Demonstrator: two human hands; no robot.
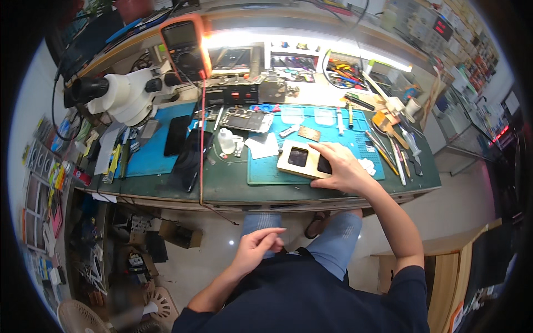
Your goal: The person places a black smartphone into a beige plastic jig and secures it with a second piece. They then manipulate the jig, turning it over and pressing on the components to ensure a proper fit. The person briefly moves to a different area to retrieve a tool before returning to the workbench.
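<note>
Right hand [343, 167] grasping pale gold block [311, 162] on blue-green mat [265, 173]; left hand [258, 250] off over lap.
Block has two dark windows, right one partly covered by the hand; grip closed across its 3 o'clock end, thumb on near edge, fingers on far edge. Left grip: fingers half curled, can't tell if clenched, no item visible in it. It sits at 7 o'clock from block, clear of table [239, 192]. Around block: brown plate [309, 133] at 1 o'clock, syringe [340, 123] at 2, opened phone [247, 120] and white paper [262, 146] at 10, white bottle [226, 142] between 9 and 10, black phone [177, 136] at 9.
</note>
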